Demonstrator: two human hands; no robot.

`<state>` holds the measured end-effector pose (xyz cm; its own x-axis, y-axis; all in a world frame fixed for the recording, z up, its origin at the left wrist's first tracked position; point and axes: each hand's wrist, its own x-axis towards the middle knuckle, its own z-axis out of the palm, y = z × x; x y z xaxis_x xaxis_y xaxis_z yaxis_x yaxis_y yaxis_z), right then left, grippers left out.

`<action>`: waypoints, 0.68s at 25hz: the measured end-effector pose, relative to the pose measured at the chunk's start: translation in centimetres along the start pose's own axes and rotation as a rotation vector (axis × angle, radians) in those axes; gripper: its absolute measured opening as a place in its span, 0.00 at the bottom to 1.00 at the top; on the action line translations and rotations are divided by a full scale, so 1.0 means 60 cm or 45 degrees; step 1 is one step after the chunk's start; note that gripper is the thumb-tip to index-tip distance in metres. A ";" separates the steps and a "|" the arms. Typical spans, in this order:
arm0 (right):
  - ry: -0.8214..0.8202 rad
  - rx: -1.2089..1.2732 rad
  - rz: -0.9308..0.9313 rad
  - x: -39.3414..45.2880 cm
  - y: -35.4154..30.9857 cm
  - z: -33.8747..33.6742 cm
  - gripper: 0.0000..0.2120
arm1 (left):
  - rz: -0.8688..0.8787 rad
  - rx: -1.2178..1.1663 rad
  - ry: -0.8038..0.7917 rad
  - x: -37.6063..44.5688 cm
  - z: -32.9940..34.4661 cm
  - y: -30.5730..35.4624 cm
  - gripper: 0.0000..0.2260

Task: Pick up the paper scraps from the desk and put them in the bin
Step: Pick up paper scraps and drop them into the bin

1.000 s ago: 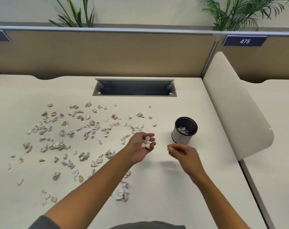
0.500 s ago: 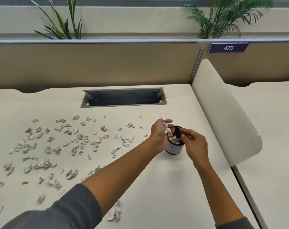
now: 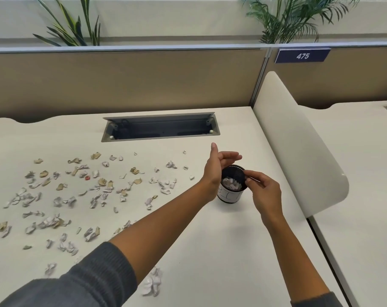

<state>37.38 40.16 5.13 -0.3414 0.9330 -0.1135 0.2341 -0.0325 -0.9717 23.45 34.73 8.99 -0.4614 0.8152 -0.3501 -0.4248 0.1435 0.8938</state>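
A small black mesh bin [image 3: 232,171] with a white paper label stands on the cream desk [image 3: 210,251], and white scraps [image 3: 232,183] lie inside it. My left hand [image 3: 217,166] hovers over the bin's left rim, fingers straight and spread, holding nothing. On the bin's right side my right hand [image 3: 262,190] has its fingertips drawn together at the rim; whether they pinch a scrap is hidden. Several white and tan paper scraps [image 3: 99,185] are scattered across the desk's left half. A larger crumpled white wad [image 3: 151,284] lies near the front, beside my left forearm.
An open grey cable tray [image 3: 160,127] is set into the desk behind the scraps. A curved cream divider [image 3: 299,140] rises just right of the bin. A tan partition [image 3: 121,80] with plants behind it closes the back.
My left hand carried a handful of scraps from the desk to the bin and has opened over it; the scraps are now inside. My right hand moved up to the bin's rim.
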 end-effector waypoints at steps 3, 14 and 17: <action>-0.018 -0.004 -0.017 -0.012 -0.005 0.010 0.11 | 0.058 0.125 -0.010 -0.017 -0.023 0.001 0.27; -0.701 -0.286 -0.086 -0.164 0.033 0.123 0.09 | 0.026 0.596 0.142 -0.157 -0.232 -0.028 0.08; -0.984 -0.488 -0.098 -0.211 0.056 0.151 0.08 | 0.038 0.816 0.218 -0.199 -0.287 -0.053 0.07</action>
<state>34.26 24.98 1.43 -0.8596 0.4177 -0.2943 0.4280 0.2737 -0.8613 16.91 14.86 5.48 -0.6054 0.7310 -0.3147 0.1132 0.4705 0.8751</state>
